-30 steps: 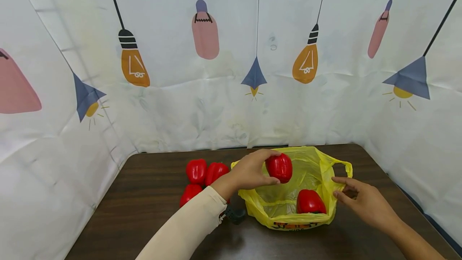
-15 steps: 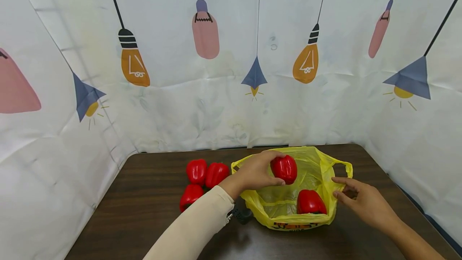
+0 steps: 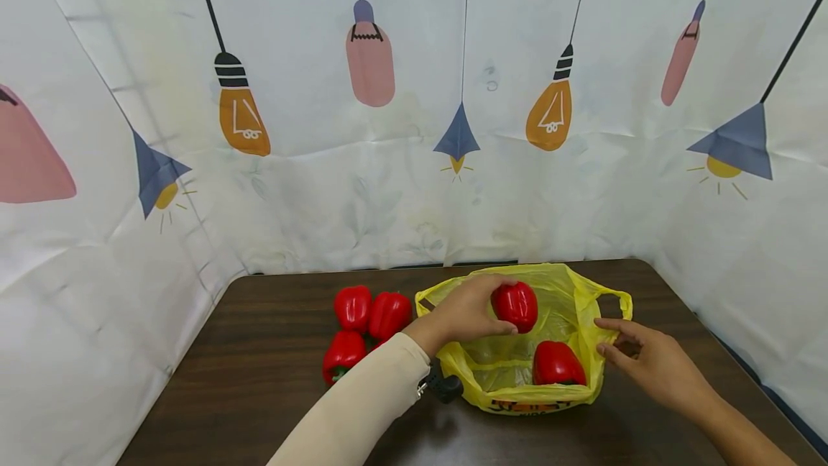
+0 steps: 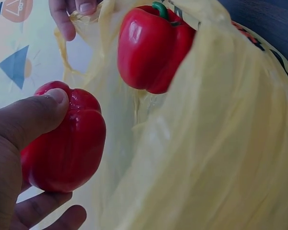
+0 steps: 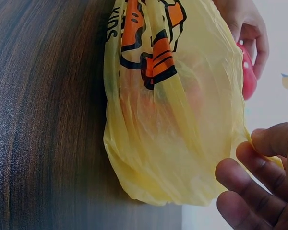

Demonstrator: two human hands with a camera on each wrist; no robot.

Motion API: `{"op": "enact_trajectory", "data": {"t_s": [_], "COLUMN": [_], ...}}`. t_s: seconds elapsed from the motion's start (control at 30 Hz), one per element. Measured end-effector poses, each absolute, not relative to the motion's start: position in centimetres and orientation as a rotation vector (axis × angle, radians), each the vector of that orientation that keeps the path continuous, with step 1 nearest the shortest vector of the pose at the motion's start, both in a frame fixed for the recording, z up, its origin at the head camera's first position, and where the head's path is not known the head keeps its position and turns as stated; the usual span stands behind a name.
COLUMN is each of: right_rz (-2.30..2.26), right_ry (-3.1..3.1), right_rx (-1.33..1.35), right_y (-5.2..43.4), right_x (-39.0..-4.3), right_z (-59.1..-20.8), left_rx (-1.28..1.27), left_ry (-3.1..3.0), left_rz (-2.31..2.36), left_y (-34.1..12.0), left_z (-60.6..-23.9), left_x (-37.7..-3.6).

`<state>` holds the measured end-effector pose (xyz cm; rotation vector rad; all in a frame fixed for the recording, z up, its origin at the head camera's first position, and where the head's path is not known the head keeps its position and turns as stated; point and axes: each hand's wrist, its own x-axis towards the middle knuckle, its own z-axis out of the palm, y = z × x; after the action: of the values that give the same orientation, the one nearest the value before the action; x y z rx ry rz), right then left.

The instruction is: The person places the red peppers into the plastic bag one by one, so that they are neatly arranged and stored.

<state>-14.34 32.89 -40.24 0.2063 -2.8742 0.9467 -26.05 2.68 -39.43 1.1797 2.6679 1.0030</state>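
My left hand [image 3: 468, 311] holds a red bell pepper [image 3: 515, 307] over the open mouth of a yellow plastic bag [image 3: 504, 394]. In the left wrist view the thumb lies across that pepper [image 4: 69, 148], with fingers beneath it. A second red pepper [image 3: 558, 363], green-stemmed in the left wrist view, lies inside the bag at its right. At the bag's right edge, below the handle loop, my right hand [image 3: 660, 362] pinches the plastic between thumb and forefinger. The right wrist view has the bag's side [image 5: 192, 153] next to these fingers [image 5: 269, 167].
Several more red peppers [image 3: 352, 308] stand grouped on the dark wooden table [image 3: 259, 351], left of the bag; my left forearm [image 3: 362, 401] partly covers them. A dark device [image 3: 443, 385] sits at my left wrist. Behind the table hangs a white curtain [image 3: 401, 200] printed with lamps.
My left hand has moved right and slightly down with the pepper, farther over the bag's opening. The right hand keeps its pinch on the bag's edge.
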Motion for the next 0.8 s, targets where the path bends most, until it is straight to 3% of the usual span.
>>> {"op": "enact_trajectory", "data": {"t_s": [0.8], "right_rz": [0.949], "right_ry": [-2.875], "right_rx": [0.200], "right_y": [32.8], "right_x": [-14.5], "right_z": [-40.3], "left_rx": [1.117], "left_ry": [2.721], "left_rz": [0.943], "left_y": [6.2], "left_z": [-39.8], "left_x": [-25.9]}}
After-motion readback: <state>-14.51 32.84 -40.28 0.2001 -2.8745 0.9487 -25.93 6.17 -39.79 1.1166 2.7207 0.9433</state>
